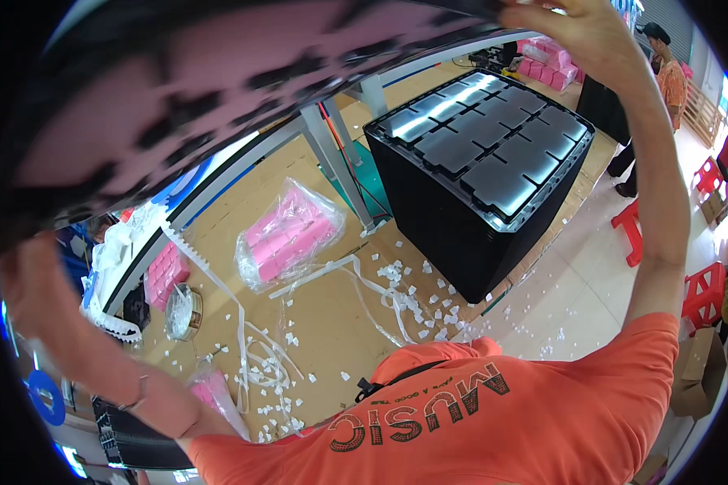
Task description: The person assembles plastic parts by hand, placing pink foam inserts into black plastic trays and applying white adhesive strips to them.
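A wide black-edged tray (218, 89) is raised across the top of the view, tilted, with pinkish panels and black slots on the side that shows. My left hand (36, 283) grips its lower left end; the fingers are blurred and partly hidden. At the tray's upper right end, my right hand (562, 24) has its fingers closed on the edge, partly cut off by the picture's rim. Right of centre, under my right arm, stands a tall stack of black trays (461, 218), whose top one has shiny dark panels with similar slots.
Brown cardboard (332, 323) covers the floor, littered with white scraps (404, 299) and loose strips (259, 364). A clear bag of pink blocks (291, 234) lies there near a grey table leg (340, 162). Red stools (706, 293) and another person (671, 81) are at the right.
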The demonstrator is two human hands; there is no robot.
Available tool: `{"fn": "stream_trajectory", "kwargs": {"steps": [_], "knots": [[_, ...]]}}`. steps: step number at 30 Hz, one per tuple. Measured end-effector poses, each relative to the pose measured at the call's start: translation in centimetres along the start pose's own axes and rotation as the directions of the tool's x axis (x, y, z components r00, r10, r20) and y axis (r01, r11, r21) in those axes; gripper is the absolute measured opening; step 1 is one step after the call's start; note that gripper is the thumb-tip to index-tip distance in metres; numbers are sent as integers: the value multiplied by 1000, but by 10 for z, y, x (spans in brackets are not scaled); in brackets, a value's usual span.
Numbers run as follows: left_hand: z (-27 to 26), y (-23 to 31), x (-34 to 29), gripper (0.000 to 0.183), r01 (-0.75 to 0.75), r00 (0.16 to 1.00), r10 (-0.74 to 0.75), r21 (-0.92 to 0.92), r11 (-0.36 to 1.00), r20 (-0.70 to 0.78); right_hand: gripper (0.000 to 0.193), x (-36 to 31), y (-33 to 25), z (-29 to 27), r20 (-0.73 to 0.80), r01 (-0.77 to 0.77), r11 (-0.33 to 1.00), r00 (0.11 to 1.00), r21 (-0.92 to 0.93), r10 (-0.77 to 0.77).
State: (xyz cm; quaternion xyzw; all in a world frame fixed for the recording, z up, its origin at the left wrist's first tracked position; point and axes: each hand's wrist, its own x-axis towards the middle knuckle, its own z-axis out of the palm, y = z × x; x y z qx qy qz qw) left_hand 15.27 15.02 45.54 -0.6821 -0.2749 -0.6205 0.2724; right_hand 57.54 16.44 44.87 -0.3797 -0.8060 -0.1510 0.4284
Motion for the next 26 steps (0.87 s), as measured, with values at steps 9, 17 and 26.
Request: {"fn": "stream_trajectory", "kwargs": {"steps": [9, 17, 26], "knots": [[206, 95, -150, 23, 14, 928, 261, -728, 686, 264, 7, -157, 140, -25, -32, -1, 863, 999, -505, -18], [271, 116, -206, 21, 12, 926, 264, -718, 695, 272, 11, -213, 194, 10, 45, -144, 863, 981, -485, 190], [254, 144, -213, 26, 65, 947, 198, -752, 656, 255, 11, -205, 197, -7, 256, -180, 869, 911, -460, 324]]}}
